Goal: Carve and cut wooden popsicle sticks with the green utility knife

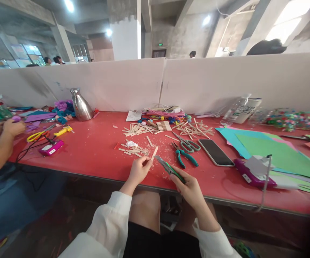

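Note:
Pinched in the fingers of my left hand (140, 170) is a wooden craft stick (155, 153), held tilted above the red table (90, 150). My right hand (189, 187) is wrapped round a green and grey utility knife (174, 172). The knife's blade points toward the stick, close beside it; whether they touch I cannot tell. Wood shavings and cut sticks (129, 151) lie just beyond my left hand. Teal-handled pliers (185, 157) and grey-green scissors (189, 145) rest beyond the knife.
A phone (216, 152) lies right of the pliers, near coloured paper sheets (273, 147) and a purple power strip (254, 173). More sticks (195, 128) are heaped behind. A steel jug (81, 104) stands back left. At far left are a co-worker's hands (10, 129) and a yellow glue gun (63, 131).

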`<state>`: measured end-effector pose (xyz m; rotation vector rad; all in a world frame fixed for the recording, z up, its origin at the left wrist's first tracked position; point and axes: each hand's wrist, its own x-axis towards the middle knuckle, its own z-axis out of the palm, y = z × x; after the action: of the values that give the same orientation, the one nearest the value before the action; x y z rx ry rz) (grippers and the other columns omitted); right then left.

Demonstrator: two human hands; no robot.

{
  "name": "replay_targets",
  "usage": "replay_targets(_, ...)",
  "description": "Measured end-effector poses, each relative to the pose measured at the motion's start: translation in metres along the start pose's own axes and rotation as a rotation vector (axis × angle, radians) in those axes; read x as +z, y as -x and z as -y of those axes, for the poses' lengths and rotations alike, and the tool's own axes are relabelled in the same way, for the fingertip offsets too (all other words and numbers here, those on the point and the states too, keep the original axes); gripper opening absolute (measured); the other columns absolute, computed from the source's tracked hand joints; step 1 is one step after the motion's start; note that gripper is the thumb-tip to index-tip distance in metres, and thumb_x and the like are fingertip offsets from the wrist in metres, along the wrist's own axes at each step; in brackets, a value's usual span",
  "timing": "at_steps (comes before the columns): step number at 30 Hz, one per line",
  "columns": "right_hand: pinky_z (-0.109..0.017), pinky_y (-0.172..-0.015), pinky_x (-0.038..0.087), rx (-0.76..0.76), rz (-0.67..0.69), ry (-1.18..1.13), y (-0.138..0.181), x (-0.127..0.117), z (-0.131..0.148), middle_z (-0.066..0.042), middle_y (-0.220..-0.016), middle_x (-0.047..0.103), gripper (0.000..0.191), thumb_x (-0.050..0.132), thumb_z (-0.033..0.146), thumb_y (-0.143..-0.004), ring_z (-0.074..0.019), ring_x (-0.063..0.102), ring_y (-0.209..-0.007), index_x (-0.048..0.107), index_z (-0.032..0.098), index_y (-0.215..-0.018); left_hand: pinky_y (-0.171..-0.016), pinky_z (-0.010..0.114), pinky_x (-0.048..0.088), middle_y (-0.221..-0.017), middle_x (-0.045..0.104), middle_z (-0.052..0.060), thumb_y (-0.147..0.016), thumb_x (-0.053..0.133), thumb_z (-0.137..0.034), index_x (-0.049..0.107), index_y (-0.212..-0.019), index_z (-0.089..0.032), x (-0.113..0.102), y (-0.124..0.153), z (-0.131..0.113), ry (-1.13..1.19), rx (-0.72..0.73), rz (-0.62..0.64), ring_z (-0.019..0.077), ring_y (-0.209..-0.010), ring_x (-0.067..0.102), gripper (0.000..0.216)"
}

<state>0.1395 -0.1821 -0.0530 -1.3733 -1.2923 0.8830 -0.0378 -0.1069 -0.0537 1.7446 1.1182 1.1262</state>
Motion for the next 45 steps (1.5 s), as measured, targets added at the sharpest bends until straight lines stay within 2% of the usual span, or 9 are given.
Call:
replay_targets(7, -0.022, -0.036, 0.032, -0.005, -0.021, -0.017, 0.002, 0.001, 0.002, 0.009, -0.043, 0.037, 0.053, 0.056, 0.043, -0.071, -0.0082, 0.034, -0.038, 0.059, 0.009, -0.111, -0.054, 0.02, 0.042, -0.061, 0.062, 0.0, -0.079, 0.049, -0.035, 0.057, -0.067, -0.016, -0.001, -0.001, -0.002, -0.013, 0.008, -0.022, 0.0107, -0.051, 0.053, 0.024)
replay_targets(26, -0.023, -0.04, 0.04, -0.018, -0.031, -0.027, 0.004, 0.0, -0.002, 0.002, -0.052, 0.057, 0.049, 0.057, 0.043, -0.069, -0.0117, 0.047, -0.043, 0.062, 0.017, -0.111, -0.054, 0.021, 0.045, -0.065, 0.063, 0.001, -0.079, 0.05, -0.036, 0.056, -0.072, -0.017, 0.0, 0.002, -0.001, 0.06, -0.018, 0.028, 0.0118, -0.055, 0.056, 0.021)
replay_targets(29, -0.023, -0.038, 0.04, 0.009, -0.005, -0.048, 0.013, -0.001, 0.001, 0.0, -0.061, 0.06, 0.054, 0.056, 0.042, -0.071, -0.0107, 0.046, -0.042, 0.054, 0.018, -0.119, -0.052, 0.021, 0.044, -0.066, 0.063, 0.002, -0.078, 0.051, -0.035, 0.055, -0.073, -0.016, 0.001, 0.003, -0.002, 0.09, -0.036, 0.054, 0.0108, -0.052, 0.055, 0.02)
replay_targets(32, -0.023, -0.037, 0.04, 0.066, 0.03, -0.145, 0.025, 0.001, 0.004, -0.001, -0.072, 0.061, 0.062, 0.051, 0.043, -0.077, -0.0098, 0.045, -0.043, 0.036, 0.02, -0.132, -0.049, 0.02, 0.043, -0.068, 0.063, 0.002, -0.078, 0.051, -0.035, 0.056, -0.081, -0.016, 0.001, 0.002, -0.004, 0.114, -0.057, 0.07, 0.0098, -0.05, 0.053, 0.02)
replay_targets(34, -0.023, -0.037, 0.039, 0.106, 0.053, -0.188, 0.029, 0.001, 0.005, 0.004, -0.06, 0.055, 0.062, 0.052, 0.043, -0.077, -0.0102, 0.044, -0.041, 0.035, 0.02, -0.133, -0.047, 0.02, 0.042, -0.067, 0.062, 0.002, -0.078, 0.051, -0.034, 0.057, -0.089, -0.015, 0.001, 0.0, -0.005, 0.124, -0.074, 0.082, 0.0087, -0.047, 0.051, 0.024)
replay_targets(36, -0.023, -0.039, 0.04, 0.11, 0.04, -0.163, 0.027, 0.0, 0.003, 0.005, -0.058, 0.053, 0.059, 0.054, 0.042, -0.076, -0.0103, 0.044, -0.042, 0.039, 0.02, -0.129, -0.044, 0.02, 0.039, -0.063, 0.06, 0.0, -0.078, 0.05, -0.033, 0.058, -0.092, -0.014, 0.0, -0.002, -0.006, 0.125, -0.09, 0.097, 0.0079, -0.044, 0.047, 0.026)
replay_targets(40, -0.024, -0.044, 0.041, 0.063, -0.033, -0.095, 0.011, -0.004, -0.004, 0.002, -0.075, 0.059, 0.054, 0.059, 0.039, -0.073, -0.0087, 0.044, -0.046, 0.048, 0.021, -0.122, -0.046, 0.019, 0.035, -0.057, 0.055, -0.001, -0.076, 0.051, -0.028, 0.063, -0.083, -0.014, -0.001, -0.005, -0.006, 0.099, -0.086, 0.088, 0.0088, -0.048, 0.046, 0.02)
replay_targets(42, -0.024, -0.044, 0.041, 0.049, -0.056, -0.09, 0.002, -0.005, -0.005, 0.004, -0.07, 0.057, 0.054, 0.058, 0.04, -0.073, -0.0085, 0.043, -0.046, 0.047, 0.02, -0.122, -0.047, 0.019, 0.034, -0.058, 0.054, -0.001, -0.077, 0.051, -0.026, 0.063, -0.079, -0.014, -0.002, -0.005, -0.007, 0.083, -0.073, 0.071, 0.0091, -0.051, 0.045, 0.018)
replay_targets(45, -0.024, -0.042, 0.039, 0.03, -0.076, -0.064, -0.012, -0.005, -0.003, 0.007, -0.06, 0.052, 0.05, 0.057, 0.04, -0.075, -0.0089, 0.042, -0.044, 0.048, 0.017, -0.119, -0.051, 0.02, 0.037, -0.063, 0.055, -0.001, -0.078, 0.049, -0.028, 0.061, -0.089, -0.015, -0.004, -0.008, -0.01, 0.076, -0.04, 0.087, 0.0095, -0.053, 0.047, 0.02)
